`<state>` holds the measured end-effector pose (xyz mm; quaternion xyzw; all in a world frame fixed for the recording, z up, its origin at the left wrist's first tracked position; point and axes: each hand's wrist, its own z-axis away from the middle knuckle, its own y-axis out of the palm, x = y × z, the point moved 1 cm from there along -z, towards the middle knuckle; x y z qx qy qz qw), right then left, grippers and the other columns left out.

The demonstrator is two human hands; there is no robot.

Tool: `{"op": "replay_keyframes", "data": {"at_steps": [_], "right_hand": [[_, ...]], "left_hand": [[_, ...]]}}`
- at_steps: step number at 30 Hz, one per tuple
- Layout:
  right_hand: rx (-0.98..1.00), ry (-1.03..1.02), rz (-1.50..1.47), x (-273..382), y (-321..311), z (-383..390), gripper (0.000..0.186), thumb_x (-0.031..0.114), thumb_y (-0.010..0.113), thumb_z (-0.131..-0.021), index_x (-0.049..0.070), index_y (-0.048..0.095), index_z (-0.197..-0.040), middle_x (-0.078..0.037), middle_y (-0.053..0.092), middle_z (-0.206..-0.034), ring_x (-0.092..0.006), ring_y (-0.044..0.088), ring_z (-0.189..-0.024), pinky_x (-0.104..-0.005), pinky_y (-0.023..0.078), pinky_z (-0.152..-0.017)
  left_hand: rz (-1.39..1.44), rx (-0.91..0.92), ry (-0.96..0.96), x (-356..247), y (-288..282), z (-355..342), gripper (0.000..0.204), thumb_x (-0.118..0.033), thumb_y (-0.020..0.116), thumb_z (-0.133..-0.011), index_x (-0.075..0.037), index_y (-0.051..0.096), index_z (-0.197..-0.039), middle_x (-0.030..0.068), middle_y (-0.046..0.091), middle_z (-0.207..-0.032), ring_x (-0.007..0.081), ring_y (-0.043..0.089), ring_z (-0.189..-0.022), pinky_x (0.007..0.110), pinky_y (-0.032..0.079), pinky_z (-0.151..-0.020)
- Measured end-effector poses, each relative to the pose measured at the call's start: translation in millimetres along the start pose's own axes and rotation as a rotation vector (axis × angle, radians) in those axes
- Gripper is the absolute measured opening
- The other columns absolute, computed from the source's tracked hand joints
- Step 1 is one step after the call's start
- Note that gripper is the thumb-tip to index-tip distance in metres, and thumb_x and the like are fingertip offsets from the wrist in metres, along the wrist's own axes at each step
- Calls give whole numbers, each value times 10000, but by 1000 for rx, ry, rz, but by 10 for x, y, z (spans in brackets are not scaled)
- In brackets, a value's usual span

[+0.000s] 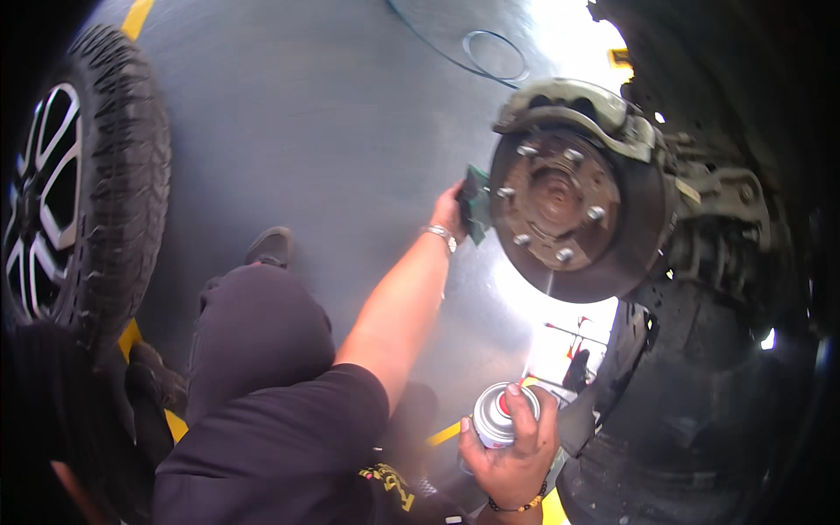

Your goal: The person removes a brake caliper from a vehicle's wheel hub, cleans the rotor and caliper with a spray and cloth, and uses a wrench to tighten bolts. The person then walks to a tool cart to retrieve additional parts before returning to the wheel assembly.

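Observation:
My left hand (448, 213) reaches forward with fingers closed round a dark green cloth-like piece (476, 206). That piece lies against the left edge of a brake disc (516, 249), and part of it is hidden behind the rim. Several wheel studs (596, 213) stick out of the rusty hub (557, 197), and a grey brake caliper (582, 101) straddles the disc's top. Lower down, my right hand (521, 459) grips an aerosol spray can (495, 418), the index finger resting by its red nozzle. The can is upright, apart from the disc.
A wheel with a knobbly tyre (122, 175) stands at the left. Suspension parts (726, 197) and a dark wheel-arch liner (691, 394) fill the right side. A thin hose (494, 74) loops on the grey floor (289, 114). My bent knee (258, 324) is at lower left.

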<state>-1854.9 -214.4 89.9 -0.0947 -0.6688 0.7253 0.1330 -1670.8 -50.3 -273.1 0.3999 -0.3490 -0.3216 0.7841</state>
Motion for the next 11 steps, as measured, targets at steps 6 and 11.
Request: {"op": "replay_keyframes", "data": {"at_steps": [6,11], "right_hand": [[-191,-137,112,-113,-428,-332,781,97,793,-712,166,437,-1404,-216,579,-1072,-330,621,-881,-429,527,-728],[-220,-209,160,-165,-573,-697,778,106,791,-736,153,424,-1419,-219,573,-1107,-317,627,-958,-427,537,-758]], "left_hand": [[124,45,69,25,126,-95,400,-351,391,-1037,-87,670,-1149,113,718,-1119,310,671,-1048,497,490,-992],[148,90,123,-35,109,-136,398,-347,402,-1039,-83,669,-1172,115,721,-1130,310,677,-1050,507,494,-1001]]}}
